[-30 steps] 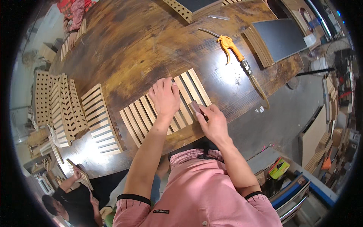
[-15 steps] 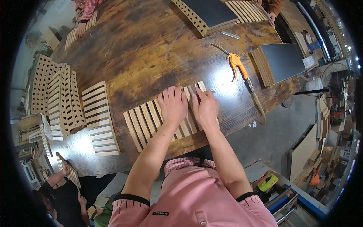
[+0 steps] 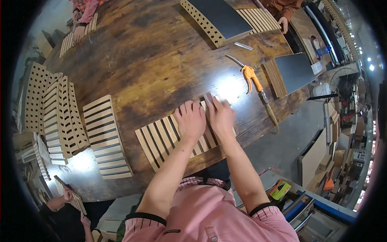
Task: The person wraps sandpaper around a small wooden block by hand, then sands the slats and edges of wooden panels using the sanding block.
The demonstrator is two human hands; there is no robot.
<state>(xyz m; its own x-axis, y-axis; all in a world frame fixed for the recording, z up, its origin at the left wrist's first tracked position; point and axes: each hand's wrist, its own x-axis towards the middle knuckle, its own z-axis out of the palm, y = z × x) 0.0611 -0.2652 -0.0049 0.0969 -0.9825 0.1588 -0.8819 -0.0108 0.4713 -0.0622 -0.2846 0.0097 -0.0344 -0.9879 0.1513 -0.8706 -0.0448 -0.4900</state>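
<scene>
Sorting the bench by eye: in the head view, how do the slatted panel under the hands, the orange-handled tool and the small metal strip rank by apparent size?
1. slatted panel
2. orange-handled tool
3. metal strip, which lies farther from the camera, so may look smaller than it is.

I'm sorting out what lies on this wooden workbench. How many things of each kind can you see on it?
Loose wooden slatted panels lying flat: 4
Black boards with slatted wooden edge: 2
Orange-handled hand tool: 1
Total: 7, leaving out the stacked panels at the left edge, too overlapped to count.
</scene>
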